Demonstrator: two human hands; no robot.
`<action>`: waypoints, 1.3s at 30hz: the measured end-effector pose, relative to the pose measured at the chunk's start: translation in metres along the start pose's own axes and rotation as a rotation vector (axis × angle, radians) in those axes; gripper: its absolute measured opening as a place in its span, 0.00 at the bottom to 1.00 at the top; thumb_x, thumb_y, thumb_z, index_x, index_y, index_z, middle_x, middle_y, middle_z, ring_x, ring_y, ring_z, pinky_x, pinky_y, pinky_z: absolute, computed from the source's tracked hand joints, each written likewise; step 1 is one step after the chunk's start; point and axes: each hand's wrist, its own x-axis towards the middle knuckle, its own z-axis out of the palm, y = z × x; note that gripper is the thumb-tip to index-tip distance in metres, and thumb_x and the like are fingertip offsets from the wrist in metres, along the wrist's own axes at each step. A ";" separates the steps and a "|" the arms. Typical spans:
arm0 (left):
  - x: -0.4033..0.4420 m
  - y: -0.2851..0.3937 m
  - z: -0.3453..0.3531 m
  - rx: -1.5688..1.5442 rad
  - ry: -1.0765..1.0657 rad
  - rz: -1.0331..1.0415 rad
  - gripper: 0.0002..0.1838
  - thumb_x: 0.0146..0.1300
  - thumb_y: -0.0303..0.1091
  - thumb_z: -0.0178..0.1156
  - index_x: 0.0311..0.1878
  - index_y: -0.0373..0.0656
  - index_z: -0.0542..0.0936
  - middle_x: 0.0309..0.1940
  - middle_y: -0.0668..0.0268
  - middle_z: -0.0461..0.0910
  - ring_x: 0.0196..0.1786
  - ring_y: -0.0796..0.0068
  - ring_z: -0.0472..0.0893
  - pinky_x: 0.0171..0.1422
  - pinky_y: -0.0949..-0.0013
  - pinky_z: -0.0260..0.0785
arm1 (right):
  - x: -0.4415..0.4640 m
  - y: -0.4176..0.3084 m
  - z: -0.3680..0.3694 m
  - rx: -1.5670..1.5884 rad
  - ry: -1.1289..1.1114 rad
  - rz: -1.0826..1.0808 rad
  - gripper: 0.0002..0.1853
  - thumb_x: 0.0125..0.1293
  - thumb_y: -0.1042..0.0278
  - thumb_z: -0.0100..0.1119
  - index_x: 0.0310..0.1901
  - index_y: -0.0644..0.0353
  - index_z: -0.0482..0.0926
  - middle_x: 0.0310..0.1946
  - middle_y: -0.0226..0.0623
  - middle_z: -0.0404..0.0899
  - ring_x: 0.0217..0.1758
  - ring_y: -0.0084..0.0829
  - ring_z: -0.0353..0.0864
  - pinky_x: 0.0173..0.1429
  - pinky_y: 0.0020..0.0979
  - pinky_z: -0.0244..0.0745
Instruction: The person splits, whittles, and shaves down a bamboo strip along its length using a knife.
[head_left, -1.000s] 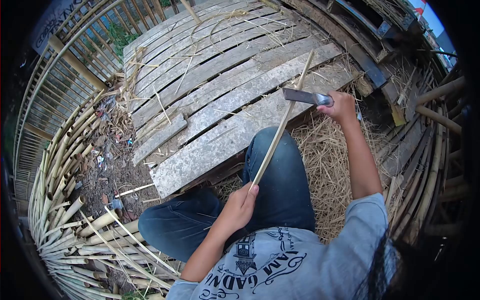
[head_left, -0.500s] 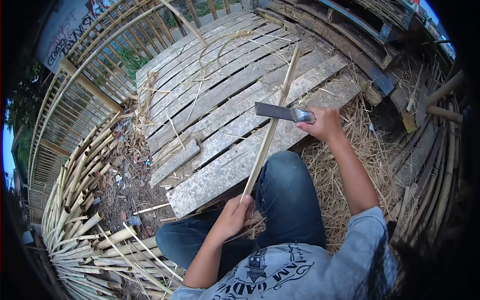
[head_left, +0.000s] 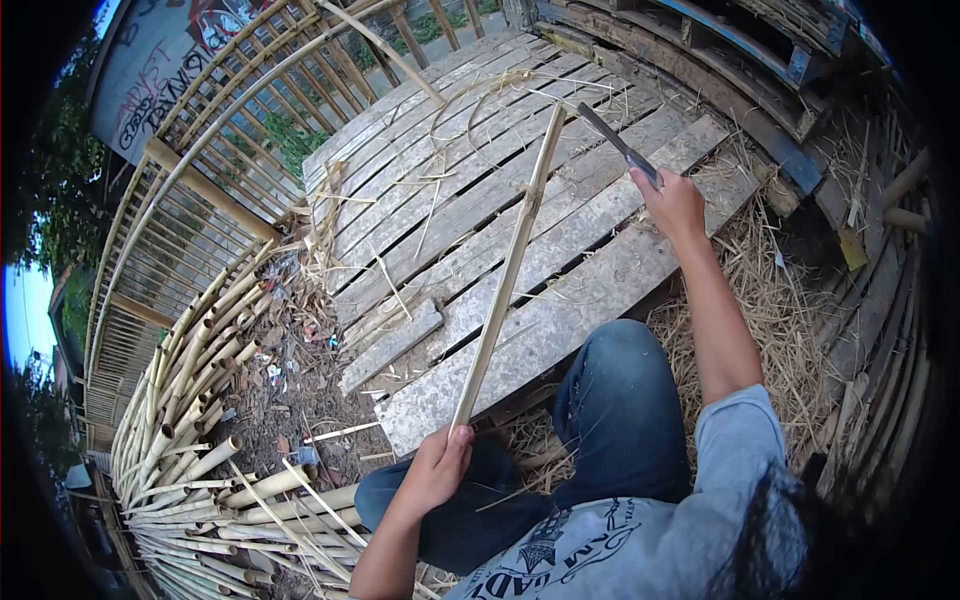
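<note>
My left hand is closed around the lower end of a long split bamboo strip. The strip slants up and away from me over a slatted wooden platform. My right hand grips the handle of a large dark-bladed knife. Its blade points up and left, with the tip near the strip's far end and apparently apart from it. Most of the knife's handle is hidden in my fingers.
Cut bamboo poles are piled at the left, beside a bamboo fence. A short loose board and thin shavings lie on the platform. Stacked pallets stand at the back right, and straw-like shavings cover the ground below.
The knife has gone from lying across the strip's middle to up near its far end, turning to point up-left. The strip is more upright. The view has shifted a little.
</note>
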 end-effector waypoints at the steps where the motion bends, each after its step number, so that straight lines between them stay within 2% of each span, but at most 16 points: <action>1: -0.001 0.001 -0.006 0.003 0.015 0.014 0.23 0.80 0.50 0.38 0.31 0.44 0.67 0.15 0.74 0.61 0.16 0.86 0.59 0.19 0.76 0.50 | -0.005 0.002 -0.007 0.053 0.004 -0.060 0.34 0.57 0.29 0.60 0.21 0.59 0.76 0.14 0.43 0.75 0.21 0.48 0.80 0.29 0.42 0.74; 5: 0.000 -0.004 -0.015 -0.230 -0.084 -0.132 0.20 0.80 0.49 0.38 0.37 0.45 0.66 0.17 0.76 0.58 0.17 0.87 0.57 0.19 0.79 0.50 | -0.033 -0.055 -0.030 0.142 -0.195 -0.193 0.31 0.57 0.33 0.64 0.21 0.58 0.75 0.13 0.39 0.73 0.21 0.47 0.79 0.28 0.42 0.72; 8: 0.015 0.002 -0.017 -0.516 -0.134 -0.230 0.17 0.80 0.46 0.42 0.39 0.43 0.69 0.19 0.74 0.64 0.19 0.86 0.62 0.21 0.76 0.55 | -0.046 -0.089 -0.026 0.307 -0.217 -0.422 0.34 0.53 0.27 0.63 0.19 0.57 0.73 0.12 0.36 0.72 0.19 0.44 0.78 0.27 0.41 0.73; 10: 0.021 0.014 -0.015 -0.420 -0.055 -0.184 0.16 0.79 0.45 0.42 0.41 0.43 0.70 0.20 0.75 0.64 0.20 0.87 0.62 0.21 0.77 0.55 | -0.048 -0.105 -0.008 0.302 -0.192 -0.534 0.37 0.50 0.20 0.60 0.19 0.55 0.74 0.12 0.35 0.74 0.19 0.42 0.80 0.26 0.41 0.75; 13: 0.023 0.014 -0.018 -0.132 0.023 -0.031 0.14 0.79 0.43 0.43 0.42 0.43 0.70 0.20 0.75 0.63 0.20 0.87 0.63 0.22 0.78 0.56 | -0.050 -0.119 0.012 0.279 -0.298 -0.519 0.36 0.49 0.23 0.63 0.19 0.56 0.73 0.13 0.36 0.72 0.20 0.44 0.80 0.26 0.41 0.73; 14: 0.019 0.018 -0.019 -0.234 0.019 -0.103 0.14 0.79 0.41 0.43 0.42 0.42 0.70 0.20 0.74 0.64 0.21 0.85 0.64 0.23 0.76 0.56 | -0.050 -0.116 0.020 0.313 -0.327 -0.500 0.36 0.49 0.22 0.61 0.19 0.56 0.73 0.12 0.36 0.72 0.20 0.44 0.79 0.26 0.41 0.73; 19: 0.013 0.001 -0.022 -0.080 0.085 -0.015 0.14 0.78 0.38 0.45 0.39 0.39 0.72 0.19 0.71 0.68 0.20 0.81 0.65 0.25 0.71 0.59 | -0.041 -0.087 0.029 0.233 -0.227 -0.407 0.36 0.51 0.23 0.61 0.20 0.57 0.76 0.13 0.40 0.77 0.20 0.45 0.82 0.27 0.42 0.77; 22: 0.014 0.008 -0.021 0.243 0.142 0.017 0.14 0.77 0.38 0.47 0.38 0.38 0.73 0.17 0.70 0.70 0.20 0.82 0.69 0.25 0.72 0.61 | -0.053 -0.088 0.022 0.180 -0.195 -0.430 0.35 0.52 0.24 0.62 0.22 0.57 0.76 0.14 0.41 0.77 0.20 0.45 0.82 0.26 0.41 0.76; 25: 0.008 0.009 -0.020 0.272 0.089 0.071 0.14 0.77 0.38 0.47 0.38 0.37 0.73 0.17 0.69 0.70 0.21 0.81 0.70 0.27 0.71 0.63 | -0.055 -0.088 0.023 0.289 -0.106 -0.695 0.35 0.52 0.24 0.61 0.21 0.57 0.76 0.14 0.40 0.77 0.20 0.45 0.81 0.25 0.42 0.75; 26: 0.006 0.008 -0.020 0.271 0.081 0.057 0.14 0.77 0.38 0.47 0.38 0.37 0.73 0.17 0.69 0.70 0.21 0.81 0.70 0.27 0.71 0.63 | -0.050 -0.084 0.030 0.266 -0.125 -0.422 0.35 0.52 0.24 0.61 0.21 0.56 0.75 0.14 0.39 0.77 0.19 0.44 0.81 0.25 0.42 0.74; 27: 0.009 0.011 -0.019 0.267 0.076 0.022 0.14 0.77 0.38 0.48 0.38 0.37 0.73 0.18 0.69 0.70 0.22 0.80 0.70 0.27 0.71 0.63 | -0.039 -0.075 0.034 0.178 -0.203 -0.359 0.36 0.52 0.23 0.61 0.21 0.56 0.75 0.15 0.40 0.77 0.19 0.44 0.81 0.25 0.41 0.74; 30: 0.012 0.008 -0.020 0.228 0.082 0.005 0.14 0.77 0.37 0.48 0.38 0.37 0.73 0.18 0.68 0.70 0.22 0.80 0.70 0.28 0.70 0.64 | -0.043 -0.078 0.035 0.200 -0.141 -0.476 0.36 0.53 0.23 0.60 0.21 0.57 0.75 0.15 0.40 0.77 0.19 0.44 0.81 0.24 0.41 0.74; 32: 0.009 0.009 -0.021 0.195 0.080 -0.012 0.14 0.77 0.37 0.48 0.38 0.37 0.73 0.18 0.68 0.70 0.22 0.80 0.70 0.28 0.70 0.64 | -0.050 -0.084 0.027 0.306 -0.092 -0.805 0.36 0.53 0.23 0.59 0.21 0.56 0.74 0.15 0.40 0.77 0.20 0.44 0.81 0.24 0.39 0.74; 33: 0.006 0.014 -0.023 0.195 0.100 -0.017 0.13 0.76 0.36 0.48 0.39 0.36 0.73 0.17 0.64 0.70 0.21 0.74 0.71 0.28 0.67 0.64 | -0.052 -0.076 0.033 0.310 -0.104 -0.788 0.36 0.53 0.23 0.59 0.21 0.56 0.74 0.15 0.40 0.77 0.20 0.44 0.81 0.24 0.39 0.74; 35: 0.004 0.016 -0.022 0.193 0.120 -0.008 0.11 0.75 0.34 0.48 0.40 0.35 0.73 0.16 0.60 0.70 0.19 0.69 0.71 0.27 0.64 0.64 | -0.036 -0.055 0.046 0.168 -0.083 -0.398 0.37 0.51 0.21 0.59 0.20 0.55 0.73 0.14 0.38 0.76 0.18 0.42 0.80 0.23 0.37 0.74; 39: 0.007 0.015 -0.020 0.256 0.124 0.029 0.13 0.76 0.35 0.48 0.38 0.36 0.72 0.17 0.64 0.70 0.21 0.74 0.71 0.28 0.65 0.64 | -0.052 -0.076 0.030 0.267 -0.027 -0.704 0.38 0.51 0.19 0.58 0.19 0.54 0.71 0.13 0.35 0.73 0.17 0.40 0.79 0.22 0.37 0.73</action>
